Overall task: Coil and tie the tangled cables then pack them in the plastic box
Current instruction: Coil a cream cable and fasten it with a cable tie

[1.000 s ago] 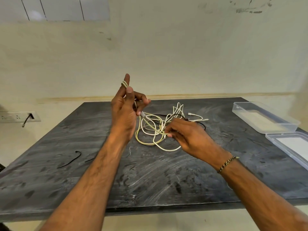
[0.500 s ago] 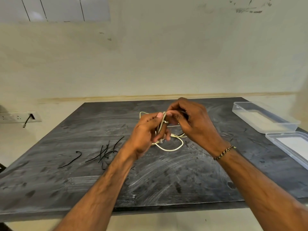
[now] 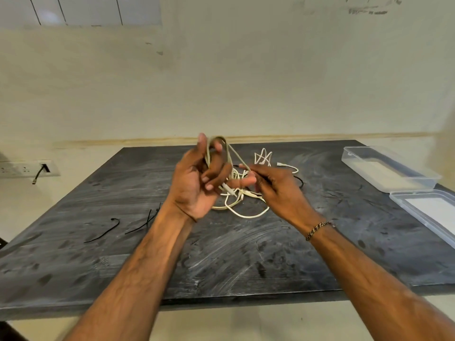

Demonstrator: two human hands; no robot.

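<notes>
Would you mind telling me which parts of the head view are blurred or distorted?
Head view: motion blur smears the left hand fingertips and the white cable looped over them; wide-angle bending curves the table edges; the plastic box stays sharp.

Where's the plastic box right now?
In the head view the plastic box sits open at the table's far right corner, its lid lying just in front, right of the cables.

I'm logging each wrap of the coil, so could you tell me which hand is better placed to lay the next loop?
Probably the right hand: it pinches the free run of white cable leading to the raised left hand, whose fingers already carry the loops.
</notes>
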